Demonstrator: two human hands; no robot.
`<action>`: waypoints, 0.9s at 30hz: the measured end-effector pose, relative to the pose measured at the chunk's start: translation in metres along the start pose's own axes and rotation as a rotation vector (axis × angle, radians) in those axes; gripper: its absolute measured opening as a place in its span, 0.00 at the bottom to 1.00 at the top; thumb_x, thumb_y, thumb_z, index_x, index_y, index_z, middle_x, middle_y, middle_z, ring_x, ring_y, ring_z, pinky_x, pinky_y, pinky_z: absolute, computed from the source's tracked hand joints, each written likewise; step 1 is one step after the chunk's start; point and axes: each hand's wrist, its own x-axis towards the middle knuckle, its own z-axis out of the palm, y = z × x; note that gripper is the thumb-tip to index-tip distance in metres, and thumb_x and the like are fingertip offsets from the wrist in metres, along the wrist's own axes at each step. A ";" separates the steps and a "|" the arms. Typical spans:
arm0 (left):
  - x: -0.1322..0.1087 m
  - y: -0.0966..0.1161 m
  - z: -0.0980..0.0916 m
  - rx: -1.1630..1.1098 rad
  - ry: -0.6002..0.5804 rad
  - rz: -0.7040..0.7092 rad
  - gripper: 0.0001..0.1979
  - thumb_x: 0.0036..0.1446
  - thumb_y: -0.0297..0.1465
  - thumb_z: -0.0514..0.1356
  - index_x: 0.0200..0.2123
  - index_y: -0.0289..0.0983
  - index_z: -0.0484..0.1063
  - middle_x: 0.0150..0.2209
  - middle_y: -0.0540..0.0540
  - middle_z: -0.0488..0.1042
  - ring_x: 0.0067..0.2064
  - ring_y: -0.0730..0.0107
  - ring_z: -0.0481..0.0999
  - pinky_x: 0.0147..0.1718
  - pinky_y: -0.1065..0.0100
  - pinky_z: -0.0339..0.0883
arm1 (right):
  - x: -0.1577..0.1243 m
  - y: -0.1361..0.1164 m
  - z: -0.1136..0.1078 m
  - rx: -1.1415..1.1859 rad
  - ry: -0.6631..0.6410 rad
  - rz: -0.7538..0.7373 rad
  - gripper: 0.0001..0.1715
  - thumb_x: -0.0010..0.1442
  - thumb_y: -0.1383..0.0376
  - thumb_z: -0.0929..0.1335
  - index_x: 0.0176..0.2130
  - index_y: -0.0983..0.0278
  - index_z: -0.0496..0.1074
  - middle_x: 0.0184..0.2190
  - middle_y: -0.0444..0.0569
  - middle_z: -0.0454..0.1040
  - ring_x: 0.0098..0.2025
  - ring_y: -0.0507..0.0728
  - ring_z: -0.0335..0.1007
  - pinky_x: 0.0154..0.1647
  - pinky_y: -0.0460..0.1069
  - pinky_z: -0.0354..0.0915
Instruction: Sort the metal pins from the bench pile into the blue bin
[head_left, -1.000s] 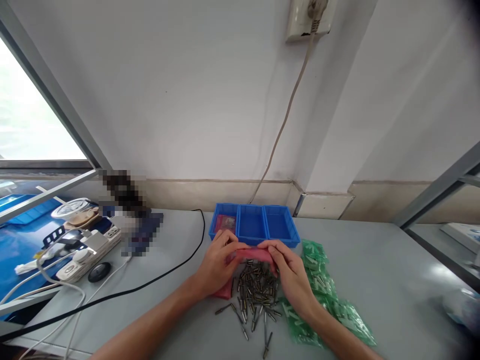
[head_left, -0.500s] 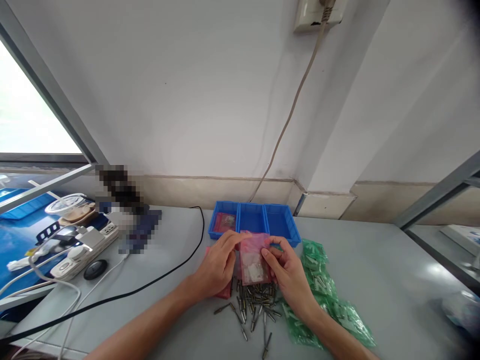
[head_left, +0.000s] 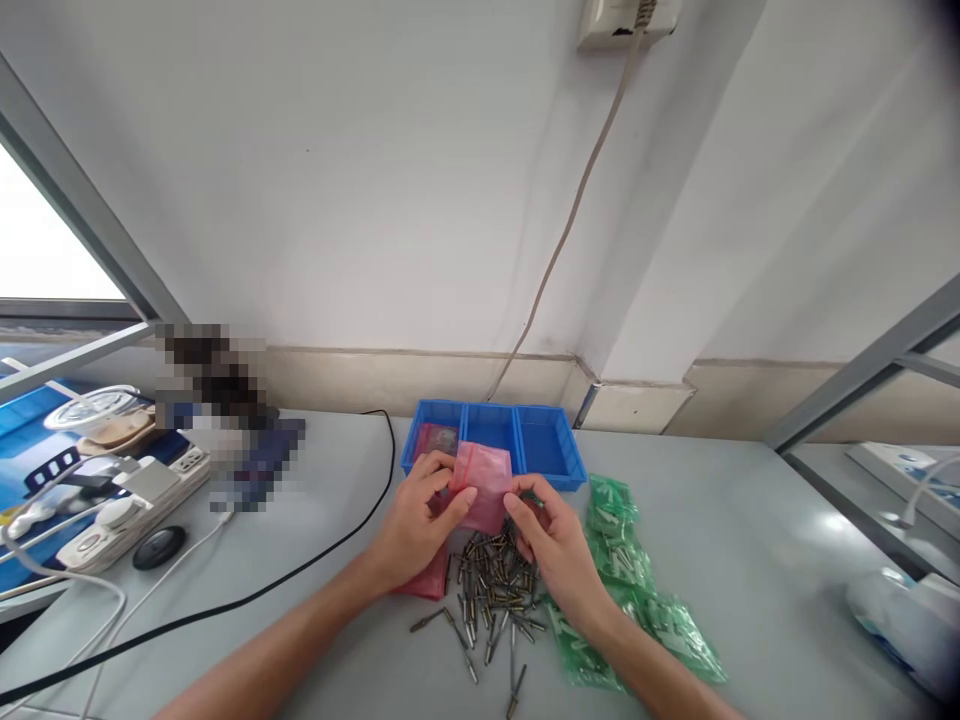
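A small pink plastic bag (head_left: pixel 484 485) is held up above the table between both hands. My left hand (head_left: pixel 420 515) pinches its left side between thumb and fingers. On the other side, my right hand (head_left: pixel 553 535) grips the bag's right edge the same way. Below lies a loose pile of small metal pins with brass-coloured parts (head_left: pixel 491 580). Another pink bag (head_left: pixel 427 578) lies flat on the table, partly under my left hand. Green plastic bags (head_left: pixel 622 570) with small parts inside lie to the right, partly behind my right forearm.
Three joined blue bins (head_left: pixel 551 450) stand by the wall; the left one holds a pink bag (head_left: pixel 435 440). A black cable (head_left: pixel 300 555) crosses the table at left, near a black oval object (head_left: pixel 160 547) and a power strip (head_left: pixel 135 510). A metal frame post (head_left: pixel 862 380) stands at right.
The held pink bag has been turned or folded, so its pale contents no longer show. My left hand has shifted its hold lower on the bag. The whole view has shifted slightly.
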 end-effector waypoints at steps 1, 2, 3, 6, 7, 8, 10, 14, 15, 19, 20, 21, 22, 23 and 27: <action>0.000 0.000 0.000 -0.001 -0.003 0.003 0.14 0.74 0.38 0.59 0.39 0.38 0.78 0.53 0.41 0.75 0.55 0.59 0.74 0.58 0.56 0.69 | 0.000 0.001 0.000 0.011 0.002 0.004 0.20 0.67 0.46 0.73 0.43 0.59 0.72 0.23 0.36 0.61 0.21 0.49 0.51 0.19 0.45 0.52; -0.001 0.001 -0.001 0.003 -0.002 0.017 0.15 0.74 0.38 0.59 0.37 0.37 0.78 0.57 0.40 0.73 0.57 0.58 0.73 0.59 0.55 0.69 | 0.000 0.001 0.001 0.036 0.011 0.006 0.21 0.66 0.45 0.73 0.42 0.58 0.71 0.23 0.36 0.61 0.20 0.48 0.50 0.19 0.45 0.51; -0.001 0.001 -0.001 0.012 0.000 0.041 0.16 0.74 0.39 0.59 0.35 0.37 0.78 0.63 0.39 0.70 0.60 0.56 0.72 0.61 0.54 0.68 | 0.000 0.000 0.001 0.065 0.023 0.008 0.21 0.66 0.45 0.74 0.42 0.58 0.70 0.23 0.35 0.62 0.19 0.48 0.50 0.18 0.44 0.50; -0.002 0.004 -0.005 0.059 -0.011 0.163 0.18 0.74 0.38 0.58 0.33 0.36 0.78 0.75 0.41 0.57 0.69 0.48 0.64 0.66 0.48 0.63 | -0.001 -0.006 0.000 0.131 0.058 0.024 0.23 0.63 0.47 0.76 0.47 0.56 0.69 0.27 0.37 0.68 0.20 0.48 0.50 0.17 0.44 0.49; -0.003 0.005 -0.007 0.073 -0.025 0.211 0.17 0.75 0.37 0.57 0.34 0.37 0.78 0.75 0.41 0.57 0.71 0.46 0.61 0.67 0.46 0.61 | -0.001 -0.009 0.000 0.128 0.064 0.032 0.23 0.63 0.47 0.76 0.48 0.56 0.71 0.28 0.38 0.68 0.21 0.48 0.50 0.17 0.44 0.49; -0.003 0.006 -0.008 0.081 -0.042 0.253 0.16 0.75 0.36 0.57 0.36 0.37 0.79 0.74 0.41 0.61 0.71 0.46 0.60 0.68 0.45 0.60 | -0.002 -0.011 -0.001 0.116 0.070 0.041 0.22 0.64 0.47 0.76 0.47 0.57 0.72 0.28 0.38 0.67 0.21 0.48 0.50 0.18 0.44 0.50; -0.004 0.006 -0.010 0.075 -0.088 0.294 0.13 0.75 0.32 0.55 0.45 0.39 0.80 0.66 0.40 0.72 0.69 0.49 0.64 0.68 0.47 0.60 | -0.003 -0.014 -0.002 0.098 0.078 0.060 0.20 0.65 0.47 0.74 0.44 0.59 0.76 0.27 0.40 0.65 0.22 0.48 0.50 0.19 0.44 0.49; -0.010 0.000 -0.007 0.032 -0.142 0.223 0.25 0.71 0.21 0.49 0.65 0.41 0.70 0.60 0.42 0.76 0.62 0.58 0.73 0.63 0.54 0.67 | -0.001 -0.010 -0.004 0.106 0.079 0.063 0.20 0.66 0.46 0.73 0.40 0.60 0.76 0.28 0.40 0.62 0.23 0.48 0.49 0.21 0.44 0.50; -0.011 -0.002 -0.005 0.029 -0.139 0.199 0.28 0.69 0.19 0.48 0.67 0.43 0.68 0.60 0.43 0.76 0.60 0.59 0.74 0.62 0.55 0.69 | -0.001 -0.008 -0.004 0.087 0.070 0.053 0.20 0.66 0.46 0.74 0.40 0.60 0.75 0.27 0.39 0.61 0.23 0.48 0.50 0.21 0.44 0.51; -0.011 -0.010 0.002 0.061 -0.123 0.188 0.30 0.69 0.18 0.49 0.69 0.46 0.66 0.56 0.45 0.78 0.57 0.62 0.76 0.58 0.60 0.71 | 0.001 -0.002 -0.003 0.031 0.034 0.023 0.21 0.66 0.46 0.74 0.43 0.59 0.72 0.24 0.36 0.60 0.22 0.49 0.54 0.20 0.45 0.53; -0.011 -0.011 0.003 0.069 -0.126 0.196 0.28 0.71 0.19 0.49 0.69 0.46 0.66 0.56 0.44 0.78 0.57 0.62 0.76 0.58 0.60 0.71 | 0.001 -0.002 -0.003 0.047 0.037 0.020 0.21 0.67 0.46 0.74 0.44 0.58 0.71 0.24 0.36 0.62 0.22 0.49 0.54 0.20 0.45 0.53; -0.010 -0.012 0.003 0.073 -0.123 0.204 0.26 0.73 0.21 0.50 0.68 0.45 0.67 0.56 0.44 0.78 0.56 0.62 0.76 0.58 0.60 0.71 | 0.001 -0.003 -0.003 0.067 0.046 0.021 0.21 0.66 0.46 0.74 0.46 0.57 0.70 0.25 0.36 0.63 0.21 0.49 0.54 0.19 0.45 0.52; -0.008 -0.012 0.003 0.077 -0.115 0.214 0.23 0.74 0.23 0.51 0.67 0.45 0.69 0.54 0.44 0.79 0.55 0.62 0.77 0.57 0.60 0.71 | 0.001 -0.004 -0.004 0.086 0.057 0.025 0.22 0.66 0.47 0.75 0.49 0.56 0.69 0.25 0.37 0.65 0.21 0.49 0.54 0.19 0.44 0.52; -0.007 -0.011 0.002 0.080 -0.105 0.222 0.20 0.75 0.25 0.53 0.64 0.44 0.71 0.52 0.44 0.79 0.53 0.62 0.77 0.56 0.60 0.71 | 0.000 -0.006 -0.004 0.096 0.066 0.030 0.24 0.65 0.47 0.75 0.52 0.55 0.68 0.26 0.37 0.67 0.22 0.49 0.54 0.20 0.44 0.52; -0.003 -0.004 -0.001 0.088 -0.023 0.153 0.10 0.76 0.32 0.56 0.51 0.41 0.79 0.40 0.46 0.76 0.43 0.63 0.76 0.46 0.62 0.71 | -0.002 -0.012 -0.005 0.078 0.065 0.069 0.22 0.67 0.46 0.73 0.49 0.58 0.74 0.29 0.42 0.71 0.22 0.49 0.53 0.21 0.45 0.52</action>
